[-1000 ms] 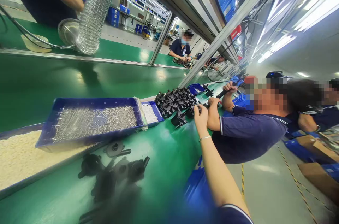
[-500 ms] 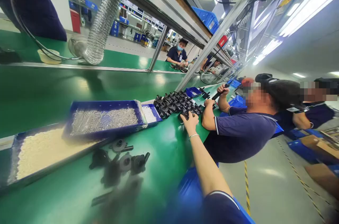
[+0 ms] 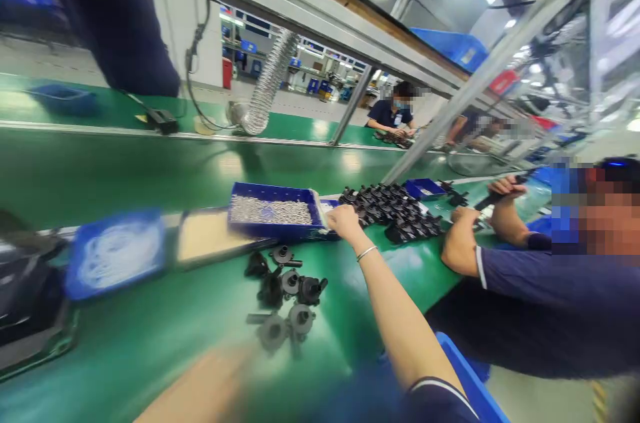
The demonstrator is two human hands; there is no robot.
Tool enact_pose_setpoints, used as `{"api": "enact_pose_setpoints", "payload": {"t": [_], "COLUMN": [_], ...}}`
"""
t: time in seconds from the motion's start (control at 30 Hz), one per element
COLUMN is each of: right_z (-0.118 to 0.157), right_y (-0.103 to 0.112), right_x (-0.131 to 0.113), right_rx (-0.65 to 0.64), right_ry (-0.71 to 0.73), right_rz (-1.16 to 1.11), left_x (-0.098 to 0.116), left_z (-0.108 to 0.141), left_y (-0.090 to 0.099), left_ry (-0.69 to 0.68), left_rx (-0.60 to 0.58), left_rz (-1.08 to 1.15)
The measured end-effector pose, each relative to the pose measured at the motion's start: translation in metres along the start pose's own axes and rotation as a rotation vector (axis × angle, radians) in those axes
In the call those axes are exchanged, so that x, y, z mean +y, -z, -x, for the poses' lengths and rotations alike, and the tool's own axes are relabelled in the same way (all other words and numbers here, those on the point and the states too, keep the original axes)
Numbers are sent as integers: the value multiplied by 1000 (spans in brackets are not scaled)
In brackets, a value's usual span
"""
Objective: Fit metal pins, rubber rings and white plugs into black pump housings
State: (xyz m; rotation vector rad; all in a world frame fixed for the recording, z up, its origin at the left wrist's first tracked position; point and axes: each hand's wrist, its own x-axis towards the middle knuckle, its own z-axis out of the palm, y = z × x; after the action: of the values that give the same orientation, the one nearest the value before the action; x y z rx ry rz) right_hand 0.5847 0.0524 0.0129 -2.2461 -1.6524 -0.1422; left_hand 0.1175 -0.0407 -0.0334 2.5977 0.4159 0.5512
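Note:
My right hand, with a bangle on its wrist, is over the small blue tray of white pieces, beside the end of the blue bin of metal pins. Its fingers are curled together; what they hold, if anything, is hidden. At the bottom edge, my left hand is smeared by motion, so its fingers cannot be made out. Several black round parts with side spouts lie on the green bench between my arms. A dense group of similar black parts sits right of my right hand.
A tray of cream-coloured pieces and a blue tray with clear rings stand to the left. A co-worker's arm is close on the right. A metal post slants over the bench; a blue crate is below.
My right hand has moved left from the black parts to the small tray, its fingers now curled. My left forearm has come into view. The view has swung left.

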Motion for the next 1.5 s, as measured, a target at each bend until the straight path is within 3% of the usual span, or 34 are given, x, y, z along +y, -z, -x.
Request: {"api": "enact_pose_setpoints", "payload": {"t": [0.13,0.2,0.27,0.3,0.37,0.5,0.6,0.73,0.93,1.0,1.1,1.2,1.33,1.4,1.5], "right_z": [-10,-9,-5,-4,-1,-1,-1,0,17,26,40,57,87,106,134], "right_y": [-7,-7,-6,-6,-7,-10,-9,0,29,40,55,65,53,34,2], "right_x": [-18,-17,-14,-12,-11,-11,-13,-23,-55,-74,-118,-179,-268,-306,-346], "right_rx": [-34,-39,-37,-30,-5,59,95,178,564,658,702,614,245,7,-312], "right_ry": [-41,-42,-38,-38,-45,-85,-109,-151,-343,-350,-298,-164,-59,-40,27], "right_rz": [8,-9,-33,-47,-77,-166,-259,-409,-642,-738,-867,-1197,-1659,-1714,-1619], "left_x": [-2,-16,-40,-53,-81,-121,-131,-126,-89,-71,-48,-33,-32,-39,-52], "left_z": [-17,-43,-75,-91,-120,-149,-148,-142,-113,-87,-43,-7,24,35,50], "left_y": [30,54,81,92,108,111,105,108,123,122,115,109,107,106,102], "left_ry": [61,135,310,415,502,582,595,593,508,493,599,731,802,789,765], "left_rx": [38,100,161,121,75,-44,-57,37,300,340,365,320,344,405,517], "left_rz": [-67,-157,-292,-362,-396,-399,-378,-308,-64,111,722,1114,1374,1457,1578]}}
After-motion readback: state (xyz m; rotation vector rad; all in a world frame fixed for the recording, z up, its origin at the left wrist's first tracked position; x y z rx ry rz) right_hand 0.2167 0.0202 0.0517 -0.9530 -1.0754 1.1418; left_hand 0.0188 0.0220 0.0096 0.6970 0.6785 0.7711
